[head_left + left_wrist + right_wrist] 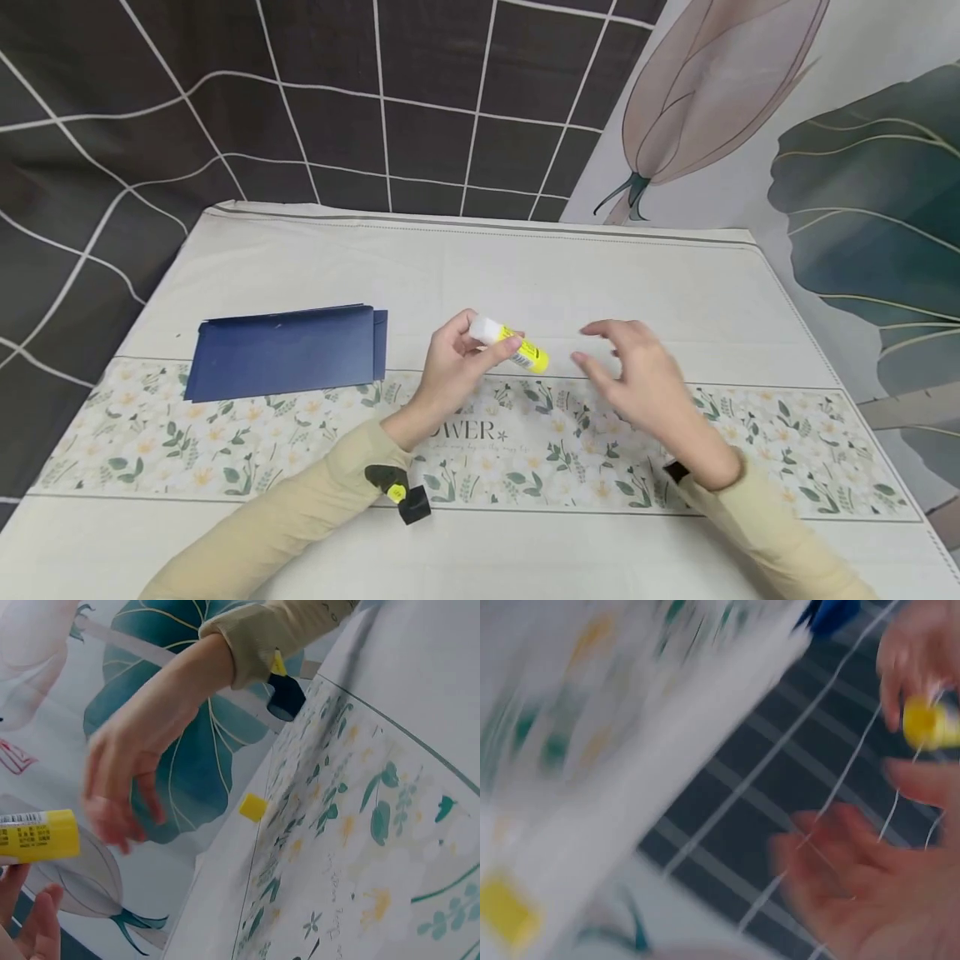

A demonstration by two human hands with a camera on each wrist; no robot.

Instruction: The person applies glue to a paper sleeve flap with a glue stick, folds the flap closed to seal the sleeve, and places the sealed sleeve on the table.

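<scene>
A glue stick (517, 343) with a white end and a yellow end is held in my left hand (453, 358), thumb along its side. Over the cloth to its right, my right hand (641, 375) hangs apart from the stick, fingers loosely bent with nothing between them. In the left wrist view, print shows on the barrel of the glue stick (37, 836). A small yellow piece (253, 807), perhaps a cap, appears by the floral band; the right wrist view has it blurred. I cannot make it out in the head view.
Dark blue folded sheets or envelopes (285, 354) lie stacked at the left of the table. A white cloth (525, 267) with a floral band covers the table. Behind hangs a dark grid-patterned curtain (427, 142), and a leaf-printed one (885, 208) at the right.
</scene>
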